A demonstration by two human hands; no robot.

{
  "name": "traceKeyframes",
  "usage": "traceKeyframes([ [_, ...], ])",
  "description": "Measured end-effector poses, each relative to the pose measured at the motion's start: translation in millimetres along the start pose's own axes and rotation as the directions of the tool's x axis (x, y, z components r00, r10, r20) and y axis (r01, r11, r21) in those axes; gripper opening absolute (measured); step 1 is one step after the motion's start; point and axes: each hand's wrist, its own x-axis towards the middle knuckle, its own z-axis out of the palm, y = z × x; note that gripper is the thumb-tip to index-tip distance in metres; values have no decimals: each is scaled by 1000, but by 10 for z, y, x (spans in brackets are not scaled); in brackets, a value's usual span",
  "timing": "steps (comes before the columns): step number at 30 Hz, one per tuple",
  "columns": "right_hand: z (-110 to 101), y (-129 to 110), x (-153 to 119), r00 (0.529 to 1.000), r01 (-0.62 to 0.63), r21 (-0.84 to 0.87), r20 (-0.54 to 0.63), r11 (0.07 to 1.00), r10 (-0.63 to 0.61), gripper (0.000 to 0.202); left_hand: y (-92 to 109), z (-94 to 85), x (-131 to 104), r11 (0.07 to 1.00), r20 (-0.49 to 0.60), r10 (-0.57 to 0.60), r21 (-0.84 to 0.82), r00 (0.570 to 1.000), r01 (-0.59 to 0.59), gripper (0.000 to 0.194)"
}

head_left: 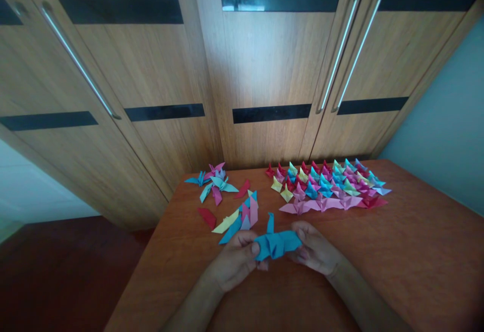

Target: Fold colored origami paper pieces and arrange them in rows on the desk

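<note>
A blue origami crane (278, 243) is held between my two hands just above the table, its narrow neck pointing away from me. My left hand (236, 261) pinches one wing, thumb on top. At the other wing's end, my right hand (315, 249) grips with thumb and fingers; some of its fingers are hidden behind the paper. Just beyond my left hand lie several flat folded paper pieces (229, 226) in blue, yellow, pink and lilac. A dark red folded piece (207, 217) sits beside them.
Several folded cranes (219, 183) lie in a loose pile at the table's back left. Rows of small colourful paper figures (325, 185) stand at the back right. Wooden cabinet doors (260, 64) with metal handles rise behind the brown table (416, 251).
</note>
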Motion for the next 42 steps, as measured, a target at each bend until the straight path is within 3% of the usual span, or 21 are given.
traceKeyframes([
  [7, 32, -41, 17, 996, 44, -24, -71, 999, -45, 54, 51, -5, 6, 997, -14, 39, 65, 999, -38, 38],
  [13, -42, -49, 102, 974, 67, -142, -204, 988, -95, 50, 122, 43, 28, 985, -105, 52, 172, 993, -33, 36],
  [16, -89, -50, 152, 922, 19, -343, -357, 939, -150, 44, 157, 40, 68, 955, -201, 87, 294, 976, -25, 34],
  [19, -75, -56, 163, 843, -11, -621, -427, 784, -326, 40, 182, 24, 114, 882, -255, 139, 471, 957, -2, 34],
  [22, 7, -61, 134, 802, 27, -790, -348, 612, -485, 37, 183, 27, 140, 816, -256, 167, 578, 952, 12, 35],
  [26, 114, -48, 103, 830, 50, -906, -196, 421, -521, 23, 148, 65, 146, 779, -269, 171, 626, 948, 36, 35],
  [36, 104, 2, 121, 852, 88, -964, -58, 251, -521, 20, 100, 36, 167, 682, -179, 164, 731, 970, 20, 37],
  [42, 8, -40, 110, 764, 40, -990, -56, 134, -643, 16, 85, 29, 161, 701, -162, 68, 709, 984, 69, 33],
])
